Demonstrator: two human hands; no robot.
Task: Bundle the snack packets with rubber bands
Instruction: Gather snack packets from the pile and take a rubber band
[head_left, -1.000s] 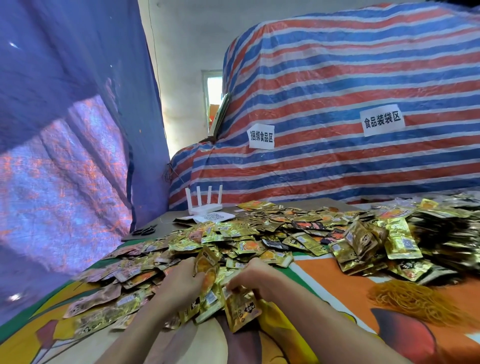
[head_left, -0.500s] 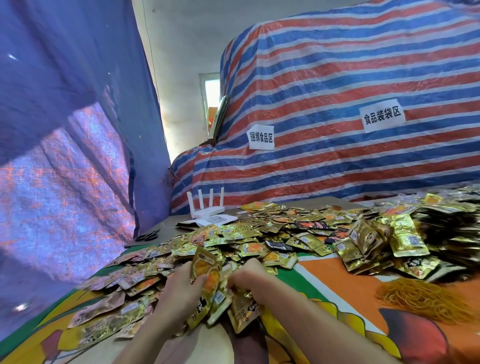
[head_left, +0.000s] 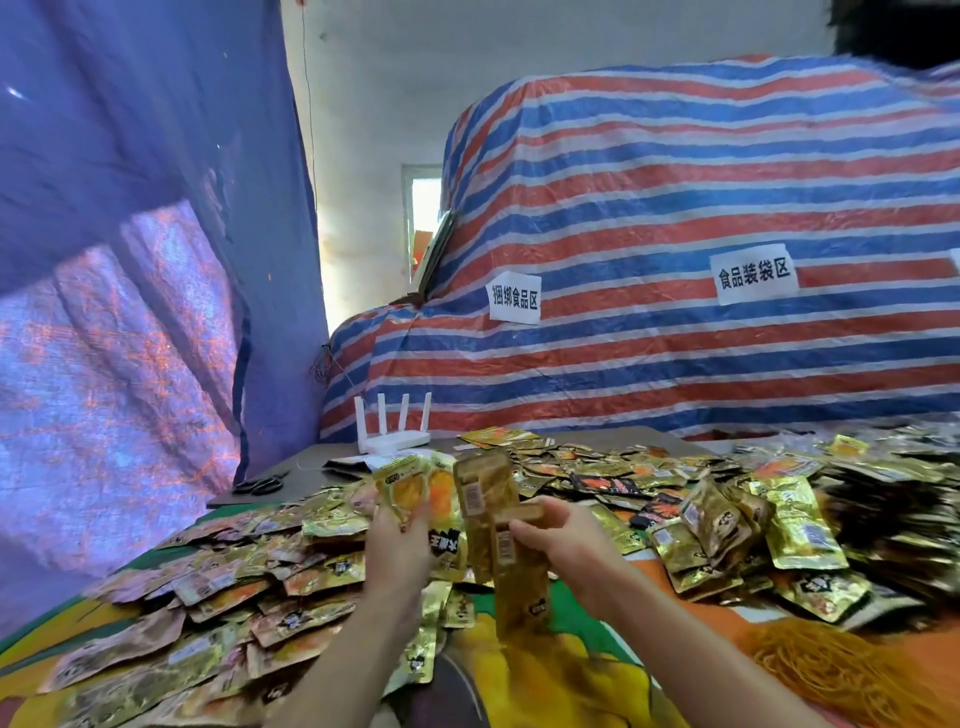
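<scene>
Gathering is, I judge, the step in hand, since no band is round anything I hold. The table (head_left: 550, 686) carries a loose pile (head_left: 613, 480) of gold snack packets that spreads from far left to far right. At my near right lies the heap of orange rubber bands (head_left: 841, 675), well apart from both hands. The batch I am making up is lifted above the pile, just in front of me. My left hand (head_left: 397, 545) grips a fan (head_left: 410, 486) of a few packets upright, yellow faces toward me. My right hand (head_left: 569, 535) pinches the brown packets (head_left: 501, 525), one lying crosswise over the others. Next, I think, I must square both lots into one flat stack in the left hand. Then I must free the right and reach to the heap for a single band.
</scene>
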